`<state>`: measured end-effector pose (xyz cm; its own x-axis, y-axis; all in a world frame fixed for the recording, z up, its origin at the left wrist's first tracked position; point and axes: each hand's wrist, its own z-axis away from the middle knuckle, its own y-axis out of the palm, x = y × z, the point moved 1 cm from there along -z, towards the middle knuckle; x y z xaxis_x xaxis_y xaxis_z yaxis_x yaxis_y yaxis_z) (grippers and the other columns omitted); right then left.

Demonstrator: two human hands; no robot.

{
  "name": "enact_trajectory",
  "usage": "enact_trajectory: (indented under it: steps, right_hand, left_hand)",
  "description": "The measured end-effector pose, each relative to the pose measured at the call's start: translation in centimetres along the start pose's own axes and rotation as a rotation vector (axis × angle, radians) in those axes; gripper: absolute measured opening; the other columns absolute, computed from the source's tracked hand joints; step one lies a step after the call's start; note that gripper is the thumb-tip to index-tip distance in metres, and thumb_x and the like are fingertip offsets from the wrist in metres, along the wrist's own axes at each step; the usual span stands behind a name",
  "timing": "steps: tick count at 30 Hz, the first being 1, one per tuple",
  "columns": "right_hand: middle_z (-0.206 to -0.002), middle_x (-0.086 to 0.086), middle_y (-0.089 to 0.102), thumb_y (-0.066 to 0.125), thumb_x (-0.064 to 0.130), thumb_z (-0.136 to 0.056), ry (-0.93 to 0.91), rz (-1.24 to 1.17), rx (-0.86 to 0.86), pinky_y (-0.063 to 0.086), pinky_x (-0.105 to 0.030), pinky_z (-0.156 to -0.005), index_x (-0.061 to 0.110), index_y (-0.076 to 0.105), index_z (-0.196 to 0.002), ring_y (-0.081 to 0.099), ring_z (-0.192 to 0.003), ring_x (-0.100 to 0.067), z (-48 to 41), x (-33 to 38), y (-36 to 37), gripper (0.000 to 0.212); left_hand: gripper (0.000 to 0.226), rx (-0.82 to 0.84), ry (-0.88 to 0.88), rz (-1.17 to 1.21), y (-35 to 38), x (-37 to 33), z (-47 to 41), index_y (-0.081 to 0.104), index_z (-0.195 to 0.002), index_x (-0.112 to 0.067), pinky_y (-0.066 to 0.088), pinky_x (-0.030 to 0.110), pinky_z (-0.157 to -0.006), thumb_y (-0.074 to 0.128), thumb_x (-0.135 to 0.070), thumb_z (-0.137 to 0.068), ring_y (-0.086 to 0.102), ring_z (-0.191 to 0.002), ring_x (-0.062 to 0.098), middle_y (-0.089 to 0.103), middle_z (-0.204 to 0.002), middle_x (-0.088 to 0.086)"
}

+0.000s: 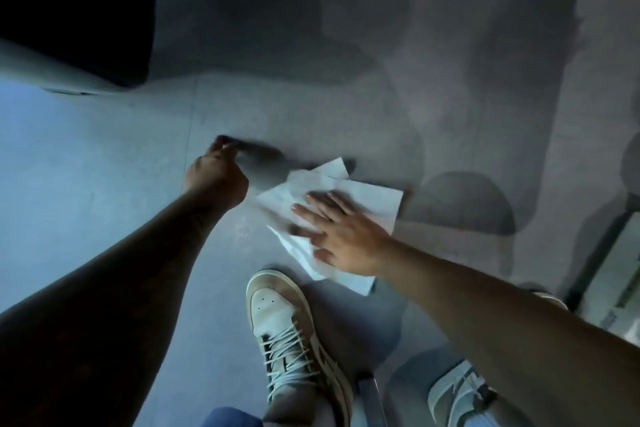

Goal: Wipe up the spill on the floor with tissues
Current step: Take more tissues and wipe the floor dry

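White tissues (360,199), several sheets overlapped and spread flat on the grey floor (104,166). Position: directly beneath the right hand (341,236), extending past its fingertips and out beyond both sides of the palm. Long axis of the pile: running from beyond the fingertips back toward the pale sneaker (294,333) on the near side of the hand.

Right hand: fully open, fingers spread and flat, palm down, pressing on the sheets. Nothing gripped; contact is by palm and finger pads. Fingers slightly blurred, so the exact spread is uncertain.

Left hand (216,173): off the thumb side of the right hand, apart from the tissues with bare floor between. Curled loosely into a near-fist, knuckles up. Whether it pinches anything small cannot be told; fingertips dark and blurred.

Spill: not clearly visible. A faint speckled sheen (242,229) on the floor just beside the tissue edge, between the two hands, may be residue; judgement only.

Nearer hand: the right, already on the tissues. Judged step: wiping in progress. Likely next move calls for sliding the flat palm toward the thumb side, where the sheen lies.
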<state>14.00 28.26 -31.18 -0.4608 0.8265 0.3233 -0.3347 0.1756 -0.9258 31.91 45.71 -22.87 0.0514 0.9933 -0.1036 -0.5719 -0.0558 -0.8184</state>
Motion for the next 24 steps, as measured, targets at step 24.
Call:
enact_trajectory:
  steps: [24]
  right_hand:
    - [-0.161, -0.019, 0.026, 0.04, 0.041, -0.095, 1.283, -0.047, -0.275, 0.022, -0.062, -0.114, -0.001, 0.041, -0.144, 0.027, -0.143, -0.049, 5.9, -14.4, -3.9, 0.064]
  left_hand:
    - [0.077, 0.429, -0.032, -0.18, -0.2, -1.1, -3.2, 0.014, -0.156, -0.004, 0.018, 0.045, -0.119, 0.058, -0.019, -0.095, 0.017, -0.148, 0.041, 0.002, -0.164, 0.021]
